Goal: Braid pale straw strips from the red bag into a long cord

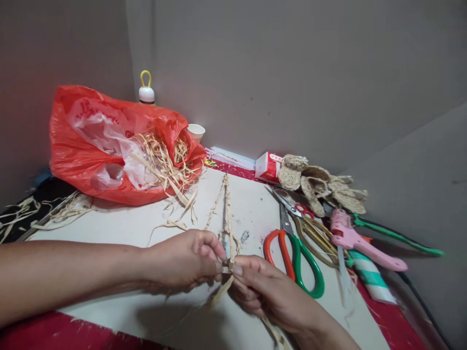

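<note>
A thin braided straw cord point(227, 209) stretches across the white board point(251, 209), running from its far edge down to my hands. My left hand point(189, 257) pinches a pale straw strand at the cord's near end, thumb against fingers. Right beside it, my right hand point(255, 284) grips the braid between thumb and forefinger. A loose straw strip point(221, 293) hangs below the fingertips, and more strips trail under my right wrist. Scissors with one red and one green handle point(297, 262) lie just right of my right hand.
A red plastic bag point(83, 165) of straw strips stands at the back left, near a paper cup point(196, 131). On the right lie gold-handled scissors point(315, 238), a pink glue gun point(368, 245), woven straw pieces point(314, 182) and a red-white box point(268, 166). Grey walls enclose the back.
</note>
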The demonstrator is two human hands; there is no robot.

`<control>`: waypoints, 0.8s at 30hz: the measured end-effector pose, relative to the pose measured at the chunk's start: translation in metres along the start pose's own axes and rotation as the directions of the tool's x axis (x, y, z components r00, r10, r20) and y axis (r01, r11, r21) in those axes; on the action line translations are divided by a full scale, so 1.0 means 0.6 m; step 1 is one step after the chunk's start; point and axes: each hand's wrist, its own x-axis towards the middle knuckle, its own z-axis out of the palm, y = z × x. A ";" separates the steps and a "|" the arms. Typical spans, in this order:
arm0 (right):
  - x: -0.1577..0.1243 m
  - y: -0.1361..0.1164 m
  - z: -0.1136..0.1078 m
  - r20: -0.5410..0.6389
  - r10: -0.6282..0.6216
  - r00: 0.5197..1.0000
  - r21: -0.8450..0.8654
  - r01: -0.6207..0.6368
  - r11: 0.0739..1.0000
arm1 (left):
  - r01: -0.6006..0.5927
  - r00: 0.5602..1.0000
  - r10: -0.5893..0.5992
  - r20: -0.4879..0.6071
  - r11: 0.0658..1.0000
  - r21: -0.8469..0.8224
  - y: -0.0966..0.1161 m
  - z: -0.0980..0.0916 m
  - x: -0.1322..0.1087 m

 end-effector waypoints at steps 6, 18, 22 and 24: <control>-0.002 0.002 0.001 -0.013 0.008 1.000 0.000 -0.008 1.000 | -0.099 0.995 0.099 0.006 0.987 0.127 -0.004 -0.003 0.005; -0.006 -0.007 0.006 -0.029 0.007 1.000 -0.120 -0.011 0.993 | -0.054 0.998 0.051 0.030 0.989 0.138 -0.019 -0.005 0.010; -0.007 -0.003 0.004 -0.036 0.014 0.999 -0.169 -0.020 0.985 | -0.048 0.999 0.045 0.031 0.991 0.122 -0.021 -0.003 0.009; -0.006 -0.002 0.007 -0.049 0.013 0.999 -0.205 -0.023 0.978 | -0.049 0.999 0.046 0.023 0.989 0.137 -0.020 -0.002 0.007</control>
